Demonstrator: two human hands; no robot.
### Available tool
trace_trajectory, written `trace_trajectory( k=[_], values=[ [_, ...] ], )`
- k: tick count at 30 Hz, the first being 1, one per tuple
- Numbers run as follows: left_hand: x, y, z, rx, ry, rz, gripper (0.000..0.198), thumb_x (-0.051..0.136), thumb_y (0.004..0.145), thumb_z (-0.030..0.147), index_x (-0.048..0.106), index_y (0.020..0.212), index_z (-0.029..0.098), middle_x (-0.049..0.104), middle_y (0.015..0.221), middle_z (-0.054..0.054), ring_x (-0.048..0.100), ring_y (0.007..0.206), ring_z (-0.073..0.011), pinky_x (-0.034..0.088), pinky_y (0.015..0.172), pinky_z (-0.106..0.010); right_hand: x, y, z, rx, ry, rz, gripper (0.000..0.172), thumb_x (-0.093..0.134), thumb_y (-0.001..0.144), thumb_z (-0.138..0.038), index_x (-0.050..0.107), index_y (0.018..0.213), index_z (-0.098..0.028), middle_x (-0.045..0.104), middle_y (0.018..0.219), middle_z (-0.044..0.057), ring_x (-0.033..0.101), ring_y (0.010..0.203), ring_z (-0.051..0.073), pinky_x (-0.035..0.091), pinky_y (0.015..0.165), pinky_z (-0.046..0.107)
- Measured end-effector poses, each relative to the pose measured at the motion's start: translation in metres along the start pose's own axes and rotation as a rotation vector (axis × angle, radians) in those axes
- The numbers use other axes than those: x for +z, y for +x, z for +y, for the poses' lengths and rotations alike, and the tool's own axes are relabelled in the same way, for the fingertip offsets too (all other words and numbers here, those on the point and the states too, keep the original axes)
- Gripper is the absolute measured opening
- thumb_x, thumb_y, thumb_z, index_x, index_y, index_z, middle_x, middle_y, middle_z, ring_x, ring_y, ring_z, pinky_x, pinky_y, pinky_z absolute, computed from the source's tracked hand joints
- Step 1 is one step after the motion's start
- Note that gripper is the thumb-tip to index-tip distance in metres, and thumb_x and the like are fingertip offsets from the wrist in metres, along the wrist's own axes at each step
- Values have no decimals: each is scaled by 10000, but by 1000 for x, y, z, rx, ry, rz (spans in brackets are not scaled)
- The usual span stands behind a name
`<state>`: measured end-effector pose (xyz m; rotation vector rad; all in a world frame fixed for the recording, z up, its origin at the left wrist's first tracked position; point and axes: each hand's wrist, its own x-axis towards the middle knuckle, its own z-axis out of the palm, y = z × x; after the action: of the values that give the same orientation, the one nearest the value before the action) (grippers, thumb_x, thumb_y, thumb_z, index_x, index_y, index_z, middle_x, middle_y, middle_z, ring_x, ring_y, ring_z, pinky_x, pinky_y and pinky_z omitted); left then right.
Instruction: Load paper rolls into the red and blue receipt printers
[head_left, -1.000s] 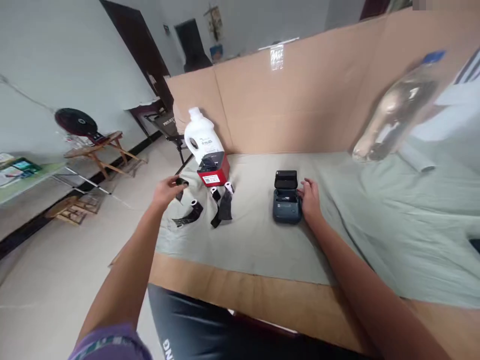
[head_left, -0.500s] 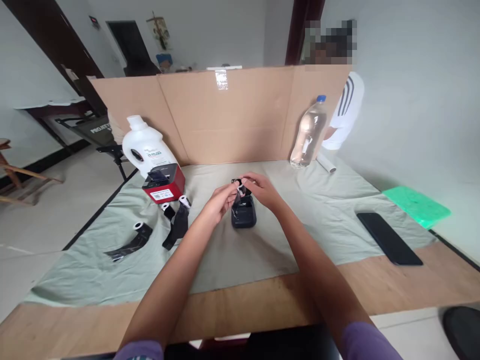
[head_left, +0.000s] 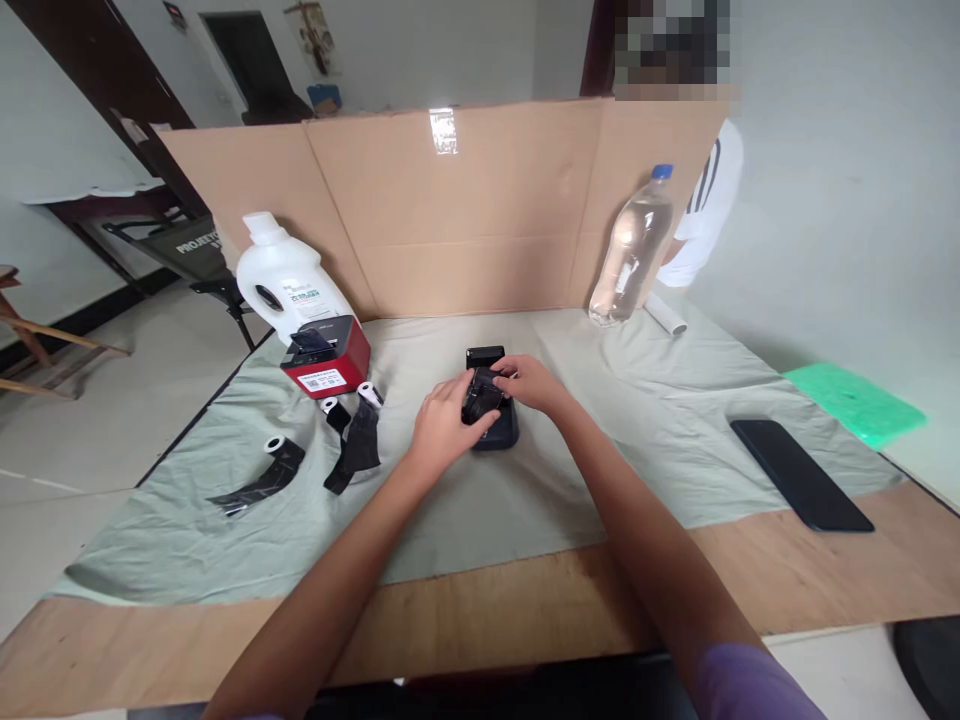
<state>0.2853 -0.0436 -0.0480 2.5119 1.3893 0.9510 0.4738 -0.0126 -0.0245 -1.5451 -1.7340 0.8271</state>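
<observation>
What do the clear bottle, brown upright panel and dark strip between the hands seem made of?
Bottle: probably glossy plastic; see-through, with highlights. Panel: matte cardboard, judging by its brown colour and fold lines. Strip: shiny, creased, perhaps plastic film or coated paper.

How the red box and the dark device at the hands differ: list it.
Colour: the red box has red sides and a black top, while the dark device shows no red.
Handling: the left hand and right hand are over the dark device, not the red box.
Place: the red box stands by the white jug; the dark device sits farther right.
Both rest on the pale green cloth.
</observation>
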Motion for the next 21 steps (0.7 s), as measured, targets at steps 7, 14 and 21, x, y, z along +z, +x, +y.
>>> trace_trajectory(
  k=[7, 14, 21],
  values=[
    [13, -41, -26, 241, 33, 15, 555, 633, 897, 447, 534, 1401, 237, 564, 1456, -71, 472, 1368, -284, 388, 1105, -453, 13, 5, 14, -165, -269, 19, 268, 554, 892, -113, 747, 1067, -174, 757, 1115, 75, 666, 1019, 211, 467, 964, 349],
    [23, -42, -21, 202, -48, -17, 414, 601, 931, 374, 612, 1328, 261, 603, 1415, -49, 484, 1349, -260, 406, 1089, -451, 30, 8, 23, -174, -447, 30, 280, 510, 908, -100, 709, 1095, -161, 701, 1124, 104, 588, 1068, 232, 352, 1069, 418],
    [22, -43, -18, 156, -44, -71, 432, 579, 940, 383, 600, 1357, 268, 575, 1447, -41, 444, 1381, -256, 379, 1114, -448, 40, 9, 35, -24, -326, 318, 355, 747, 731, -275, 616, 1046, -177, 514, 1153, 138, 488, 1130, 312, 402, 1017, 483]
  ],
)
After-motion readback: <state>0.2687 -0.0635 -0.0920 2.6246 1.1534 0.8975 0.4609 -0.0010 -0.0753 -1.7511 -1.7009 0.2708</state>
